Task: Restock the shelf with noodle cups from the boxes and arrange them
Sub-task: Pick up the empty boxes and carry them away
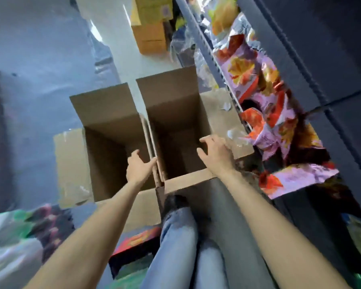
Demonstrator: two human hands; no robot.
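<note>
At the centre of the frame two open cardboard boxes stand side by side, the left box and the right box, both looking empty; no noodle cups show. The left hand and right hand hover spread at the right box's rims. Lifted carelessly, it could knock packets off the shelf at right.

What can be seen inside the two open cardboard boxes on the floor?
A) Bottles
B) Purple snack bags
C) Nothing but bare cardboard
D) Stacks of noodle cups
C: the left box and the right box show only brown walls and dark bottoms, while the left hand and right hand hold nothing at the right box's edges.
</note>
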